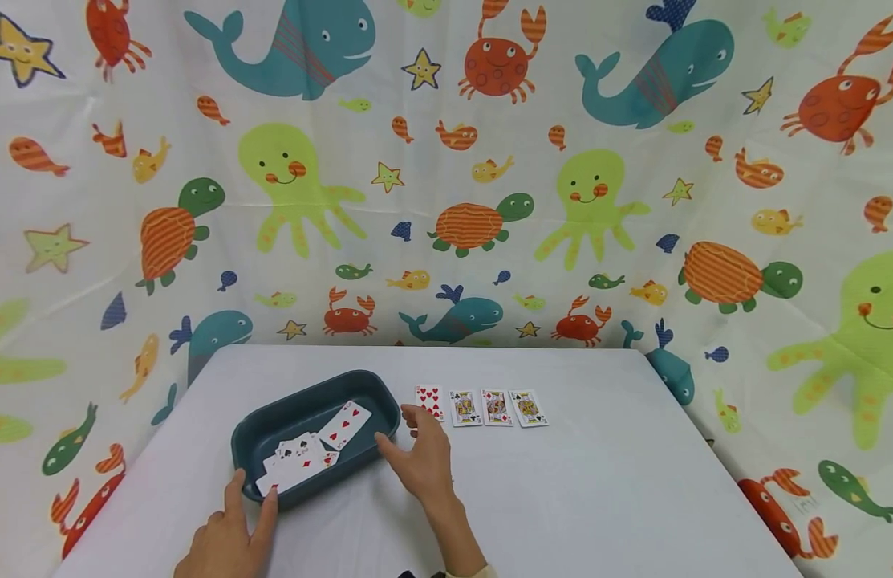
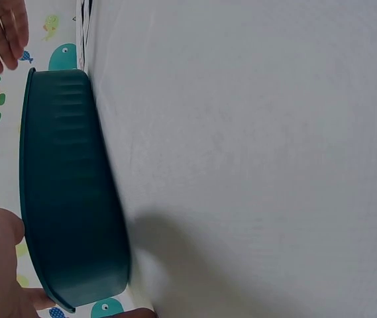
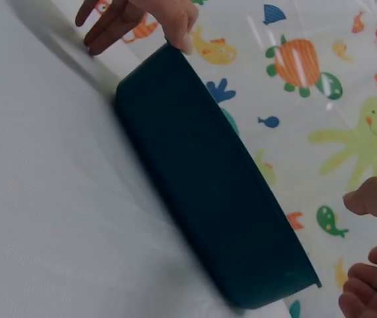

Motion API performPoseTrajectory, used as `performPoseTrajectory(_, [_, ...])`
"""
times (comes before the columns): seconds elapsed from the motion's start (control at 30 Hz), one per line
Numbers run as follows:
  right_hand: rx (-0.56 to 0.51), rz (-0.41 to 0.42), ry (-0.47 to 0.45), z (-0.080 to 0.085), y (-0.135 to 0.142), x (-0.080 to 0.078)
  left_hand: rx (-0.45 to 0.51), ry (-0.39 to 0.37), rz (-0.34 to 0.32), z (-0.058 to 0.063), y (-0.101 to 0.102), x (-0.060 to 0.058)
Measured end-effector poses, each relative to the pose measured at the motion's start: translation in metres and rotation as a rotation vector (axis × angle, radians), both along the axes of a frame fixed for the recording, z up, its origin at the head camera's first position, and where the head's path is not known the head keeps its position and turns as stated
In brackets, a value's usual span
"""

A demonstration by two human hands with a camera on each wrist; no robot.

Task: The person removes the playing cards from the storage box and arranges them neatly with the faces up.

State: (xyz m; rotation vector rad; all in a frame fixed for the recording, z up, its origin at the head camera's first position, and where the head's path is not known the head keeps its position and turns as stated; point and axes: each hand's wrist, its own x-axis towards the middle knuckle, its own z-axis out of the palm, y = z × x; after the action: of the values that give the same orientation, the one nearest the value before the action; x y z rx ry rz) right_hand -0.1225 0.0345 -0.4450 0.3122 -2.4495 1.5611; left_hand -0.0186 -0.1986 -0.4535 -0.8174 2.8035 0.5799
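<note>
The dark teal tray (image 1: 309, 409) sits on the white table (image 1: 583, 482), set at a slant, in front of me and toward my left. Loose cards (image 1: 294, 464) lie bunched in its near-left end, and a hearts card (image 1: 345, 424) lies against them farther in. My left hand (image 1: 225, 534) pinches the near-left corner, thumb on the near rim and fingers round the end. To my mind, if I pull there alone, the tray could swing or tip, since nothing steadies its right end; the loose cards would then slide together. The far end might also knock the four face-up cards (image 1: 466, 408) in a row just beyond it, leaving them crooked.

My right hand (image 1: 423, 457) is spread and holds nothing. It hangs by the tray's right end, thumb apart from the bent fingers; the right wrist view shows a gap between it and the tray. Its fingertips lie close to the first card of the row, so a careless sweep could nudge it. Behind everything hangs a sea-animal cloth (image 1: 424, 273).
</note>
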Motion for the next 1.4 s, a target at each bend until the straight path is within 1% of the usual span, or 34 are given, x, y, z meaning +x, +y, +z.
performPoseTrajectory(0.1, [-0.005, 0.053, -0.02, 0.001, -0.006, -0.001, 0.0, 0.003, 0.004, -0.001, 0.001, 0.001])
performPoseTrajectory(0.2, [-0.014, 0.113, -0.019, 0.001, -0.011, -0.003, -0.007, 0.014, 0.014, -0.002, 0.003, 0.002])
performPoseTrajectory(0.4, [0.016, 0.224, 0.04, -0.001, -0.021, -0.006, -0.013, 0.028, 0.025, -0.004, 0.006, 0.003])
performPoseTrajectory(0.6, [0.086, 0.339, 0.046, -0.001, -0.032, -0.011, -0.02, 0.029, 0.032, -0.004, 0.006, 0.002])
performPoseTrajectory(0.87, [0.195, 0.48, 0.057, -0.006, -0.045, -0.019, -0.022, 0.025, 0.031, -0.005, 0.006, 0.002])
performPoseTrajectory(1.07, [0.283, 0.559, 0.044, -0.002, -0.056, -0.023, -0.03, 0.032, 0.026, -0.006, 0.006, 0.002])
performPoseTrajectory(1.27, [0.348, 0.639, 0.066, -0.001, -0.065, -0.027, -0.036, 0.043, 0.029, -0.01, 0.006, 0.002])
performPoseTrajectory(1.4, [0.398, 0.669, 0.081, -0.001, -0.069, -0.029, -0.041, 0.055, 0.03, -0.012, 0.005, 0.002])
